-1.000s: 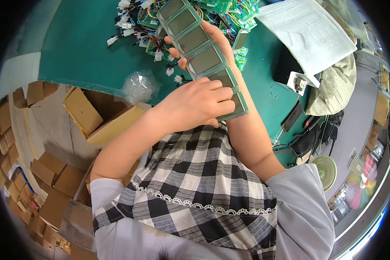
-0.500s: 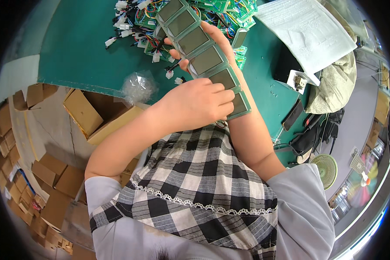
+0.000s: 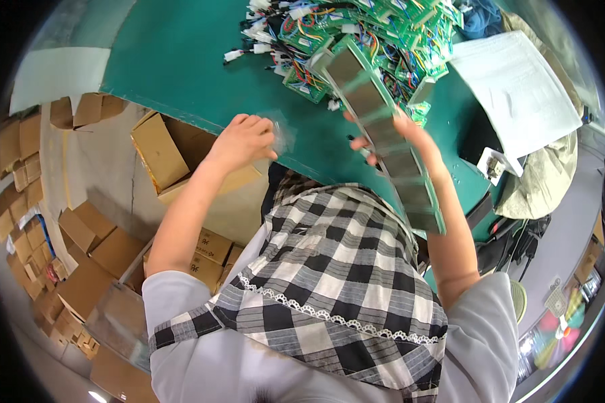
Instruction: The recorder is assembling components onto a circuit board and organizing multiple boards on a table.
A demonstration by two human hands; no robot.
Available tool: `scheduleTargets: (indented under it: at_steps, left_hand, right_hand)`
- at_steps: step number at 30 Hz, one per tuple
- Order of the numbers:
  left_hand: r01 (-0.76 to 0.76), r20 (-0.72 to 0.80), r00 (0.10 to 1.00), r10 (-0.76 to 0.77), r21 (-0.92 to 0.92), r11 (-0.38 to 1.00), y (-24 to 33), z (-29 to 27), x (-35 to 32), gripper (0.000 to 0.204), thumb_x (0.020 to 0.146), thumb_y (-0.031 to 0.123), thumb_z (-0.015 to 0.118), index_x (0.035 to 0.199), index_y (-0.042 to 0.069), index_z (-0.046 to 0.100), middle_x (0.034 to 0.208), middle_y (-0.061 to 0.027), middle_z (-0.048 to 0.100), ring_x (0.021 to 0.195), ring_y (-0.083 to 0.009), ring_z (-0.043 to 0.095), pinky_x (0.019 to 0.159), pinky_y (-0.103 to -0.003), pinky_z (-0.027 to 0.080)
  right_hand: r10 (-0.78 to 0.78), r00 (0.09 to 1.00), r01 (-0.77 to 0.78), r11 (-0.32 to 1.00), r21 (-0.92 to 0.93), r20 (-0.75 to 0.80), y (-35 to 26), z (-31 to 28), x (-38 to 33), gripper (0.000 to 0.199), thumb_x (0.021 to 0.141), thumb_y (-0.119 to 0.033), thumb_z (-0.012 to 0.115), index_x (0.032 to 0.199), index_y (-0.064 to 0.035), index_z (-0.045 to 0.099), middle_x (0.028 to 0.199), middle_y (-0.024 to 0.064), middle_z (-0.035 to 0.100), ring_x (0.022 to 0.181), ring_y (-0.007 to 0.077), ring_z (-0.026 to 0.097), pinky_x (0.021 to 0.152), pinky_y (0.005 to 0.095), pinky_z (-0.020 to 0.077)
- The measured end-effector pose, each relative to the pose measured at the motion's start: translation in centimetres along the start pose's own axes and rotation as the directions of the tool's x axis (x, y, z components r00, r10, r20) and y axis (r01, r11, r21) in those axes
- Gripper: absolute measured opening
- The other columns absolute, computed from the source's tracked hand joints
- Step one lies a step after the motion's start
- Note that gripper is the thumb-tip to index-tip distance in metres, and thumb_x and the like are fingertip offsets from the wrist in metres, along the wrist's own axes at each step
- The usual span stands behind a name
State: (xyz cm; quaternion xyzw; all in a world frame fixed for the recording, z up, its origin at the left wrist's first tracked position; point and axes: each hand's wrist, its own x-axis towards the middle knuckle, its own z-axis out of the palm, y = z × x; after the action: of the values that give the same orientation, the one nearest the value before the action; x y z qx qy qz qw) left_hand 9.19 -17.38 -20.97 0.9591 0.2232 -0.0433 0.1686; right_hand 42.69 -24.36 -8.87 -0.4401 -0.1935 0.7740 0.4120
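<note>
Fingers of the left hand (image 3: 245, 140) are curled on a clear bag (image 3: 280, 134) at the table (image 3: 181, 60) edge; a second ago this hand rested on the panel strip (image 3: 383, 134), so it has let go to fetch the bag. The right hand (image 3: 400, 138) alone grips the strip now, fingers wrapped behind it. Brown boxes (image 3: 158, 151) below look closed; their contents are hidden.
</note>
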Motion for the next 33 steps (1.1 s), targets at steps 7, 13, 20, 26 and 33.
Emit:
scheduleTargets:
  at_steps: [7,13,20,26,33]
  left_hand:
    - [0.329,-0.421,0.844,-0.331,-0.082,0.941,0.7,3.2,-1.1,0.045,0.082,0.052,0.07,0.114,0.022,0.061,0.134,-0.0048,0.047,0.124,-0.0271,0.046,0.105,-0.046,0.036]
    - [0.283,0.072,0.842,-0.534,-0.903,0.324,6.0,-1.3,2.5,0.04,0.093,0.045,0.064,0.097,0.006,0.069,0.085,-0.007,0.062,0.086,-0.024,0.061,0.08,-0.035,0.046]
    - [0.47,0.398,0.879,0.263,-0.632,-0.616,7.5,-13.9,4.3,0.066,0.09,0.026,0.069,0.145,0.002,0.042,0.134,-0.0076,0.057,0.122,-0.0167,0.055,0.104,-0.032,0.044]
    - [0.431,0.383,0.902,0.201,-0.754,-0.495,5.9,-16.0,5.8,0.061,0.097,0.02,0.065,0.148,0.0,0.038,0.135,-0.0073,0.058,0.122,-0.016,0.056,0.103,-0.034,0.046]
    - [0.334,0.388,0.912,-0.133,-0.89,-0.309,5.1,-16.0,6.6,0.034,0.1,0.029,0.061,0.116,-0.001,0.065,0.096,-0.0008,0.068,0.085,-0.0071,0.061,0.076,-0.026,0.05]
  right_hand:
    - [-0.072,0.987,0.128,0.898,-0.421,0.146,1.8,-0.1,-6.0,0.075,0.08,-0.026,0.074,0.146,-0.0036,0.047,0.143,0.0153,0.05,0.115,0.0238,0.059,0.093,0.0321,0.0475]
    - [-0.086,0.817,0.527,0.511,-0.679,0.57,-0.8,4.8,-4.8,0.076,0.067,-0.016,0.077,0.14,-0.0205,0.058,0.151,0.0143,0.045,0.128,0.0353,0.053,0.109,0.0459,0.0395]
    - [-0.175,0.586,0.799,-0.04,-0.6,0.792,-3.0,9.2,-5.2,0.051,0.083,-0.035,0.07,0.13,-0.0184,0.062,0.145,0.0045,0.051,0.136,0.0301,0.043,0.112,0.0595,0.0255]
    - [-0.404,0.914,0.272,0.677,-0.684,-0.036,-7.5,4.0,-0.3,0.05,0.087,-0.02,0.074,0.13,0.0,0.058,0.113,0.0165,0.069,0.104,0.0339,0.064,0.094,0.0389,0.0481]
    - [-0.71,0.66,0.326,-0.025,-0.945,0.246,-9.0,6.5,2.1,0.05,0.08,-0.011,0.074,0.127,-0.0153,0.061,0.1,0.0112,0.07,0.083,0.033,0.069,0.069,0.042,0.055]
